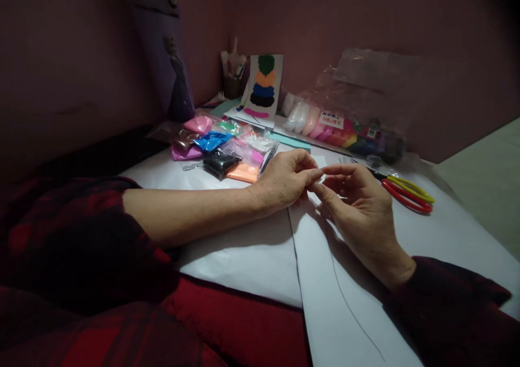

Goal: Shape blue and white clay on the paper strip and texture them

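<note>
My left hand and my right hand meet above the table, fingertips touching in a pinch. Whatever lies between the fingers is too small and too covered to make out. Under both hands stretches a long white paper, reaching the table's front edge, with a thin dark curved line along it. Just right of my right hand lies a pair of scissors with red and yellow handles. Left of my left hand is a heap of small coloured packets of what looks like modelling clay, among them black, blue, pink and orange ones.
A card with painted colour patches leans at the back. Beside it lies a clear bag of coloured packets. A cup of brushes or pens stands in the corner. A purple panel with a printed figure rises on the left.
</note>
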`<state>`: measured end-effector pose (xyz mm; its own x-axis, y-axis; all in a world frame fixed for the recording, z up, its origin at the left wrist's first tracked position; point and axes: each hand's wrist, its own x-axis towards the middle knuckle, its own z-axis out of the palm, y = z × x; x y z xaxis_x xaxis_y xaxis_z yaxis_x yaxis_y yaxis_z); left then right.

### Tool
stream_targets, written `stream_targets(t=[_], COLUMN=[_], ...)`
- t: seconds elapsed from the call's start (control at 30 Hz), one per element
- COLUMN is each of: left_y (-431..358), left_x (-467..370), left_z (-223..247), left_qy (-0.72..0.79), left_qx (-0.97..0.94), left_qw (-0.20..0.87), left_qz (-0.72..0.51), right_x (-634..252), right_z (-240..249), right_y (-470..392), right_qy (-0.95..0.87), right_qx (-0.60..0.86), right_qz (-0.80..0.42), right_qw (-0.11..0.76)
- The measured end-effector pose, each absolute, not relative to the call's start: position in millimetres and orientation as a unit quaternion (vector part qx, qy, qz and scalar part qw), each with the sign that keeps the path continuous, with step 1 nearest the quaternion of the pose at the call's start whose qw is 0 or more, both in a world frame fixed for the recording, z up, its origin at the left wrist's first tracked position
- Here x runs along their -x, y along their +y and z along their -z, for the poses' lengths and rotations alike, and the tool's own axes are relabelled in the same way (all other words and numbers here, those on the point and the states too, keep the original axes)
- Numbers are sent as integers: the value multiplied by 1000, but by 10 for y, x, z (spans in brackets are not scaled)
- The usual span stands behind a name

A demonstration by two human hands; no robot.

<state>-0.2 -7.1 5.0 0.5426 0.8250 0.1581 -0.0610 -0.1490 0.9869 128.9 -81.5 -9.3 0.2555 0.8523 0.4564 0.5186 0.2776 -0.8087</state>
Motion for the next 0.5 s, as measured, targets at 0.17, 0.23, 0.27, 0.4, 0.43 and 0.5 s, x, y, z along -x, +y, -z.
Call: stream_targets(t=[0.17, 0.23, 0.27, 0.4, 0.43, 0.5], left_y=[-78, -82, -84, -87, -87, -86], left_x=[-2, 3, 6, 16, 17, 19], left_z=[-60, -58, -58, -58, -59, -61], left_qy=[289, 283, 280, 269, 269, 271], left_qx=[-654, -650, -649, -649, -647, -648], left_qw=[585, 597, 601, 605, 606, 607], left_qz=[-383, -375, -373, -375, -377, -373], right_x=[-1306, -1308, -1307, -1287, -1282, -1275], right_z=[96, 103, 105, 92, 88, 84], right_y=[-810, -804, -801, -799, -801, -805], right_qy=[-587, -586, -585, -570, -567, -563], right_qx=[584, 576, 570, 563, 564, 564], right_qz=[-174, -187, -195, -202, -200, -202], right_qw=[533, 538, 543, 563, 566, 569])
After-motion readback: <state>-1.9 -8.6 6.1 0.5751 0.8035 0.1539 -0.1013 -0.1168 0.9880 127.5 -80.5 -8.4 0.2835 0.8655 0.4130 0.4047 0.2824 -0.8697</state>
